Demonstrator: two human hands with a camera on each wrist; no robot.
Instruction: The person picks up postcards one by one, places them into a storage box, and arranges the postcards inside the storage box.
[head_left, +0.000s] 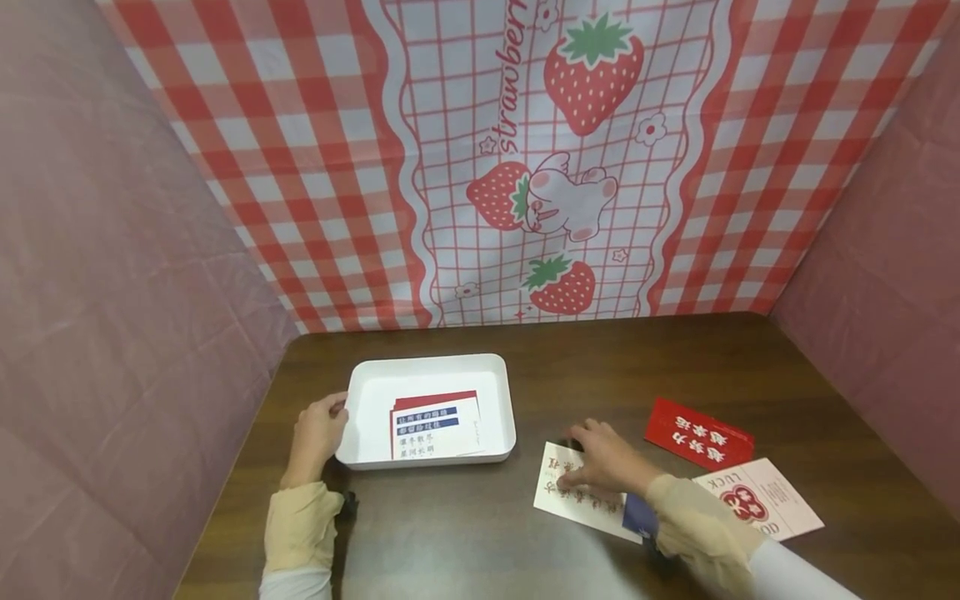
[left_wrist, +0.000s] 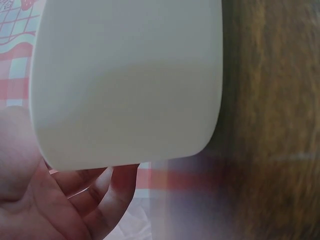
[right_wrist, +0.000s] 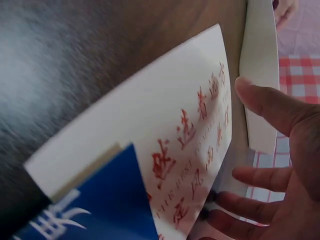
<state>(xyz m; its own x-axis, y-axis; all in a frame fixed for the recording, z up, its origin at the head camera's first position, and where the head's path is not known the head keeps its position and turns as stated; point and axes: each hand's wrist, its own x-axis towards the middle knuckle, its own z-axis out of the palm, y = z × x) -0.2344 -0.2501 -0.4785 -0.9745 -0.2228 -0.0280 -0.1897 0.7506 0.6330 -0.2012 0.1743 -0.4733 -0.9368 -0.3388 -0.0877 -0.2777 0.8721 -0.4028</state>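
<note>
At the white tray [head_left: 504, 450], my left hand [head_left: 318, 429] holds the left rim with bent fingers; the left wrist view shows fingers [left_wrist: 117, 200] curling past the tray's wall. Inside the tray lies a white card [head_left: 442, 437] with blue bands, over red ones. My right hand [head_left: 607, 460] is spread over a cream card [head_left: 555, 500] with red writing on the table. Its thumb [right_wrist: 257, 97] and fingers are apart, the tips close to the card's edge. A blue card [right_wrist: 107, 195] overlaps the cream card's near end, partly hidden under the wrist in the head view.
Right of my right hand lie a red card [head_left: 697, 433] with white writing and a pale card [head_left: 787, 500] marked LUCK, partly covered by my forearm. A red-checked strawberry cloth [head_left: 337, 167] hangs behind the brown table [head_left: 435, 533]. Pink sheets [head_left: 112, 333] hang at both sides.
</note>
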